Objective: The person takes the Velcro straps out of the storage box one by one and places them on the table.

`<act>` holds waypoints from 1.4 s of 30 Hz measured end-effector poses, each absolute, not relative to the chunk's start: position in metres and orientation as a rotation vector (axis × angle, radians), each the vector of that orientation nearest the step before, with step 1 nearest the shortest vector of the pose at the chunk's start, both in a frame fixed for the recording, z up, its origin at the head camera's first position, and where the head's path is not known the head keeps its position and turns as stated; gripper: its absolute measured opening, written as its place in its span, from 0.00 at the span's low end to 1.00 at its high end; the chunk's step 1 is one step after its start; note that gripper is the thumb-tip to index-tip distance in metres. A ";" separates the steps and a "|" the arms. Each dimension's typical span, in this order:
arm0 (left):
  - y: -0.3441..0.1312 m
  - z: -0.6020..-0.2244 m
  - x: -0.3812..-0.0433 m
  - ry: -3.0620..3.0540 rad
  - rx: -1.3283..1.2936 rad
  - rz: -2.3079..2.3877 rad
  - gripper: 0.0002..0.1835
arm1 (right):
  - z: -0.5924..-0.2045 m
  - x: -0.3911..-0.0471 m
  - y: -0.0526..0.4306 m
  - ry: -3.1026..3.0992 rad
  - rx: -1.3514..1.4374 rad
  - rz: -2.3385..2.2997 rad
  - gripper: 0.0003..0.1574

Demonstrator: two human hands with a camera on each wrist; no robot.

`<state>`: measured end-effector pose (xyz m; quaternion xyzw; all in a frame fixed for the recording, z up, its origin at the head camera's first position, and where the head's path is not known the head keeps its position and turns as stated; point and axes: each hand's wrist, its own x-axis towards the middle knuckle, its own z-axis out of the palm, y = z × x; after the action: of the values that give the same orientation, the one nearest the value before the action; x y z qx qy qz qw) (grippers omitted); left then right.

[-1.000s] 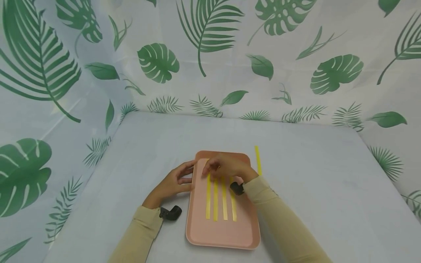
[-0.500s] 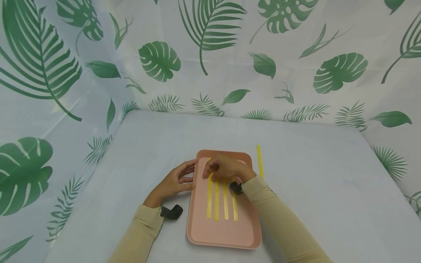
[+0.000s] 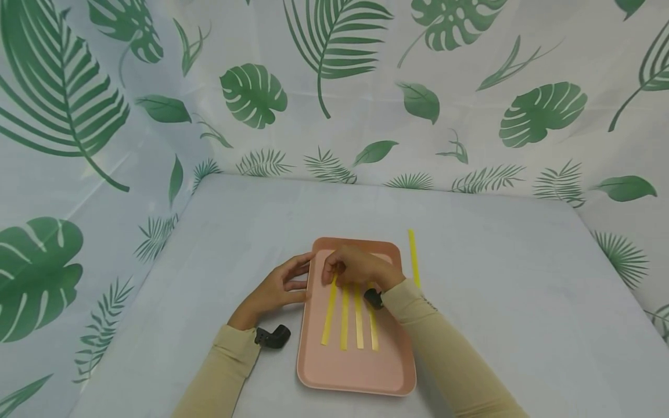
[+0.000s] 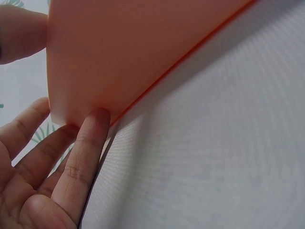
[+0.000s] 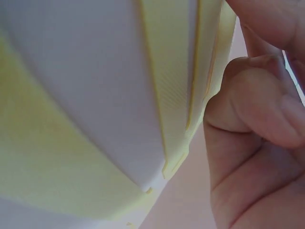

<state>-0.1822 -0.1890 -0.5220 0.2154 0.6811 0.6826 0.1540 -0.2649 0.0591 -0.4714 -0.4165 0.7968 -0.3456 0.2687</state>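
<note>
A pink tray (image 3: 355,371) lies on the white table, with several narrow yellow strips side by side in it. Over the tray's far half, my right hand (image 3: 358,267) curls its fingers and pinches the far end of the leftmost yellow strip (image 3: 328,319), which slants against the others. In the right wrist view the thumb (image 5: 243,105) is right at the edge of a yellow strip (image 5: 169,71). Along the tray's left side, my left hand (image 3: 269,296) is spread with fairly straight fingers. The left wrist view has its fingertips touching the tray's outer wall (image 4: 128,52).
Another yellow strip (image 3: 413,255) lies on the table just right of the tray, partly behind the right sleeve. Black wrist cameras sit at the left cuff (image 3: 273,337) and right cuff (image 3: 373,299). A leaf-printed curtain (image 3: 334,133) borders the table behind and at both sides.
The near end of the leftmost yellow strip has swung to the left, so it no longer runs parallel to the others. The left hand and the tray hold their places.
</note>
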 end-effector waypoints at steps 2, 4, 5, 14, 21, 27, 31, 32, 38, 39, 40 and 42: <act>-0.189 -0.522 -0.183 1.951 0.620 1.957 0.47 | -0.471 -0.264 0.059 2.154 -1.144 -0.940 0.21; -0.188 -0.523 -0.183 1.944 0.629 1.959 0.47 | -0.471 -0.264 0.058 2.156 -1.157 -0.950 0.21; -0.188 -0.523 -0.183 1.944 0.632 1.960 0.47 | -0.471 -0.264 0.059 2.155 -1.161 -0.957 0.20; -0.188 -0.523 -0.183 1.943 0.643 1.956 0.46 | -0.465 -0.263 0.063 2.168 -1.217 -0.973 0.16; -0.188 -0.523 -0.182 1.952 0.630 1.948 0.46 | -0.455 -0.260 0.068 2.175 -1.239 -1.048 0.14; -0.188 -0.523 -0.183 1.950 0.634 1.968 0.46 | -0.446 -0.257 0.071 2.217 -1.260 -1.120 0.08; -0.187 -0.523 -0.183 1.953 0.646 1.978 0.45 | -0.445 -0.257 0.074 2.235 -1.255 -1.173 0.07; -0.187 -0.523 -0.183 1.956 0.642 1.977 0.45 | -0.446 -0.257 0.074 2.241 -1.253 -1.185 0.08; -0.187 -0.522 -0.182 1.970 0.645 1.960 0.44 | -0.443 -0.256 0.079 2.271 -1.232 -1.246 0.06; -0.187 -0.522 -0.183 1.969 0.655 1.959 0.44 | -0.442 -0.255 0.080 2.280 -1.221 -1.240 0.06; -0.187 -0.522 -0.183 1.966 0.664 1.960 0.45 | -0.440 -0.254 0.081 2.287 -1.208 -1.235 0.06; -0.187 -0.522 -0.183 1.956 0.670 1.964 0.45 | -0.438 -0.253 0.084 2.298 -1.168 -1.222 0.05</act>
<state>-0.1826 -0.1869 -0.5221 0.2324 0.6788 0.6815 0.1442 -0.2526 0.0843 -0.4382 -0.4051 0.7971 -0.4239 0.1439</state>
